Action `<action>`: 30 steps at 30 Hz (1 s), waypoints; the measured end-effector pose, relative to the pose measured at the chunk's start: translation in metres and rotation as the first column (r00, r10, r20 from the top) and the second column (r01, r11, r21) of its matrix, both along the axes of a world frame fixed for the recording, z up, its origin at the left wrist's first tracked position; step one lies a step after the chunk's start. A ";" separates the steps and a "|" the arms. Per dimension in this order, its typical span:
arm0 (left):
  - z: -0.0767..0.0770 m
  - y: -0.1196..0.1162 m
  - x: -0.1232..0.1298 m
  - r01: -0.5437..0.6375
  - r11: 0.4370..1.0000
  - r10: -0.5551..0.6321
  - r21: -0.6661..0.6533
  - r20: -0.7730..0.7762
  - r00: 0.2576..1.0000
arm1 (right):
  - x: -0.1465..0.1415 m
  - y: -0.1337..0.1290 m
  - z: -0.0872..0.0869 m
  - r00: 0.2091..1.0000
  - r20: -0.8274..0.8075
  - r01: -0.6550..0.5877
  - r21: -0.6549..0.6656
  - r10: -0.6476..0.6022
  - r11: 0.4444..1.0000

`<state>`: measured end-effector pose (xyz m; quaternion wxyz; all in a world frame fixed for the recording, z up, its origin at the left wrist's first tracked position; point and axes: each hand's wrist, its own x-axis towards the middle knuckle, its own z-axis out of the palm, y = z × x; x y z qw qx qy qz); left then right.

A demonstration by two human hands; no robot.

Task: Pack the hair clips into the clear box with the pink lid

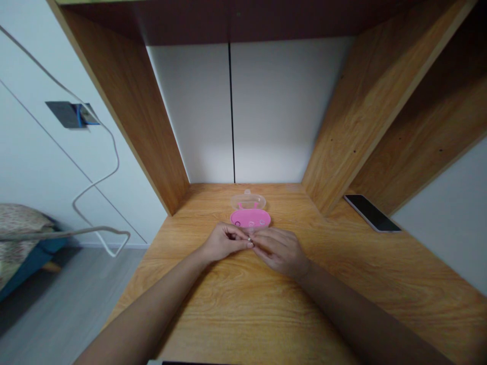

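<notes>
At the left edge, patterned bedding (23, 220) lies above a blue base (32, 268) on a grey floor (87, 299). A pale cable (114, 147) loops down in front of the white wall (125, 203), passing a dark wall box (68, 114) where blue wire shows. Next comes an upright wooden side panel (129, 106) of a shelf unit standing on the wood-grained desk (236, 314).

The person's left hand (224, 242) pinches a small pale object (249, 240) between thumb and fingertips, just above the desk near its middle. Just beyond the hands sits a pink case (249, 215), its clear lid (248, 201) open on the far side. The dark loop and pale shapes inside it are too small to read as lettering. The right hand (281, 251) meets the object from the right, fingers bent and close together; whether they grip it cannot be told. Farther right, beyond a thick wooden divider (353, 111), a phone (372, 213) lies flat with its dark screen up, its near end close to the white side wall (449, 218).
</notes>
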<state>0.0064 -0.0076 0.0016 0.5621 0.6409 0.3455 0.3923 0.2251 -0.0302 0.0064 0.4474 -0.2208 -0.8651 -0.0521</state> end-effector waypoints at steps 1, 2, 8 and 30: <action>0.000 0.000 0.000 0.006 1.000 -0.006 -0.004 0.008 1.000 | 0.000 0.000 0.000 1.000 0.002 -0.004 0.001 0.004 1.000; 0.000 0.000 0.001 0.014 1.000 -0.014 -0.008 0.017 1.000 | 0.000 0.000 0.000 1.000 0.003 -0.007 0.006 0.007 1.000; -0.001 0.001 0.002 0.075 0.997 -0.072 -0.029 0.090 0.993 | 0.001 0.000 -0.002 1.000 -0.011 -0.025 0.009 0.025 1.000; 0.004 -0.002 -0.004 -0.037 0.983 0.044 0.179 -0.036 0.998 | 0.001 0.001 0.000 0.998 -0.047 0.039 0.000 -0.039 0.999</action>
